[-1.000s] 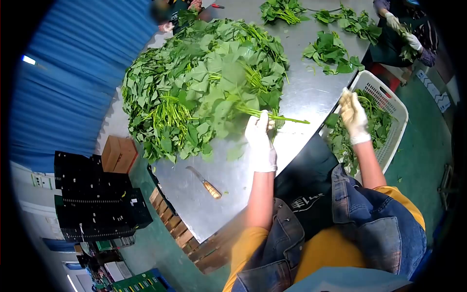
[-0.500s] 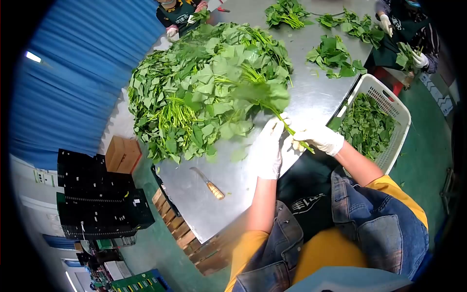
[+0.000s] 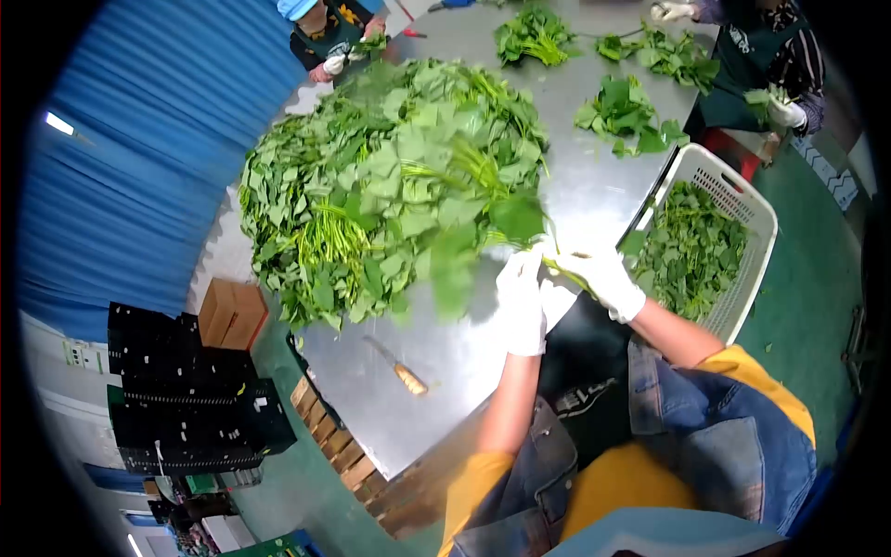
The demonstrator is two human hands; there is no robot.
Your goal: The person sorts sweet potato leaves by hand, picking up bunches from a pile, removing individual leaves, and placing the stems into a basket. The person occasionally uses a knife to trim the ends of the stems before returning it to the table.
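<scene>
Both of my hands wear white gloves and meet over the near edge of the metal table (image 3: 371, 427). My left hand (image 3: 522, 302) is closed around a few leafy green stems (image 3: 557, 266), whose leaves point away from me, some blurred. Farther down, my right hand (image 3: 605, 280) pinches the same stems near their cut ends. Just beyond my hands rises a large heap of leafy greens (image 3: 371, 186). A knife with a curved blade and wooden handle (image 3: 409, 379) lies on the table left of my left hand.
A white plastic basket (image 3: 763, 251) of greens stands at the right of the table. Small bunches (image 3: 534, 37) lie farther back. Two gloved co-workers handle greens, one at the far left (image 3: 334, 46), one at the far right (image 3: 770, 65). Black crates (image 3: 186, 390) and a cardboard box (image 3: 232, 314) stand left.
My right hand has shifted slightly up along the stems, and the held leaves have swung down and left. The view has tilted a little. The right-hand co-worker's upper hand has moved up and left.
</scene>
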